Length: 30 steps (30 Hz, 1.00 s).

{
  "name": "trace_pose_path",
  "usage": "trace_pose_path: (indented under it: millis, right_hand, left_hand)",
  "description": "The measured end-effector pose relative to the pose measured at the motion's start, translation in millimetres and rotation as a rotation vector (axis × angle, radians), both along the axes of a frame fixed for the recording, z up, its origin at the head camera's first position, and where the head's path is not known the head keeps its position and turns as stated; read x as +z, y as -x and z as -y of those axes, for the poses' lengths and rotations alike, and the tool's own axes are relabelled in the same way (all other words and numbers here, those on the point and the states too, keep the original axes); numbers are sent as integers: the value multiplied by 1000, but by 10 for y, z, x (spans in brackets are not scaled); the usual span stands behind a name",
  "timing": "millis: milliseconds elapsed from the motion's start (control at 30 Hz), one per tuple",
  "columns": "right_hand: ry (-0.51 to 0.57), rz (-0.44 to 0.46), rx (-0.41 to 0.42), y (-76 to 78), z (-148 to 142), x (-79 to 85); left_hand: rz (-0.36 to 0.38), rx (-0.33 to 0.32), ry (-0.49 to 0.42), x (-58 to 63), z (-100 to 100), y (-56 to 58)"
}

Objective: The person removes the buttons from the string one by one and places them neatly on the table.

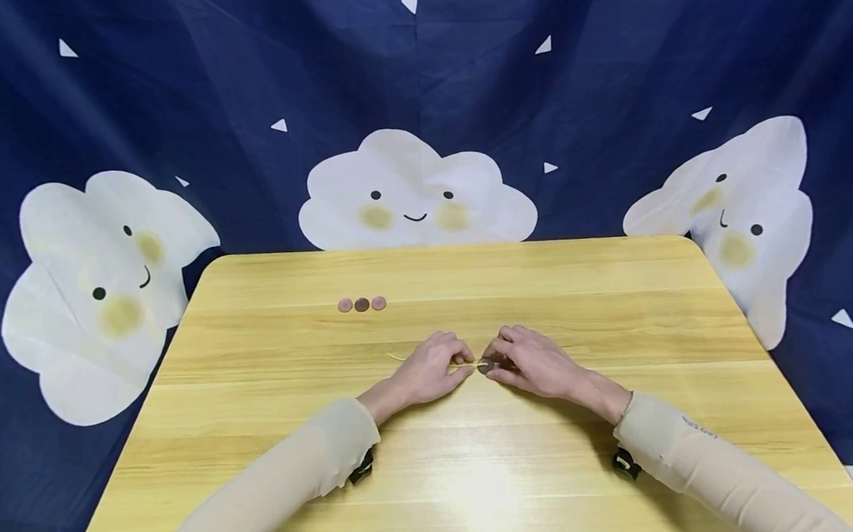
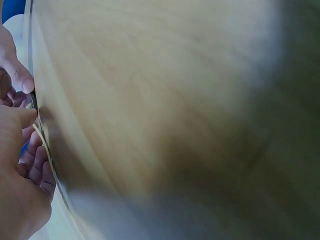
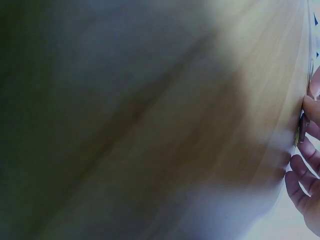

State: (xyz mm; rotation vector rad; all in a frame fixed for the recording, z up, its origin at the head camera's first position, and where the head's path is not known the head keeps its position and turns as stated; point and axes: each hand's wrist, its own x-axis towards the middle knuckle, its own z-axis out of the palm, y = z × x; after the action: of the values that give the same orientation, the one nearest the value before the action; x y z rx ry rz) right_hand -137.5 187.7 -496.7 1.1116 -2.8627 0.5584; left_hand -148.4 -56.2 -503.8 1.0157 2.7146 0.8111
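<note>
Near the middle of the table, a small dark brown disc [image 1: 485, 366] is held between the thumb and fingers of my right hand [image 1: 538, 363]. A thin yellow cord [image 1: 396, 357] runs under my left hand [image 1: 430, 370], out past its fingertips and onto the disc's face. My left thumb and forefinger pinch the cord just left of the disc. Seen from the left wrist, the cord [image 2: 56, 181] trails down away from the fingers, and the dark disc edge [image 2: 33, 98] shows between both hands. In the right wrist view the disc [image 3: 302, 127] peeks out at the fingertips.
Farther back on the wooden table [image 1: 263, 287], slightly left of centre, lie a pink disc [image 1: 345, 305], a brown disc [image 1: 362, 305] and another pink disc [image 1: 378, 303] in a row. A dark blue curtain [image 1: 229, 56] with white clouds hangs around the table's far and side edges.
</note>
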Motion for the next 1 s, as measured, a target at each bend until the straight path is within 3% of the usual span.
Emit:
trace_pose_path:
  millis: [633, 1000]
  right_hand:
    - [-6, -7, -32, -7, -20, -4]
    - [-17, 39, -74, -31, -104, 14]
  left_hand:
    - [-13, -4, -23, -49, -13, 9]
    - [-18, 0, -29, -26, 9, -14]
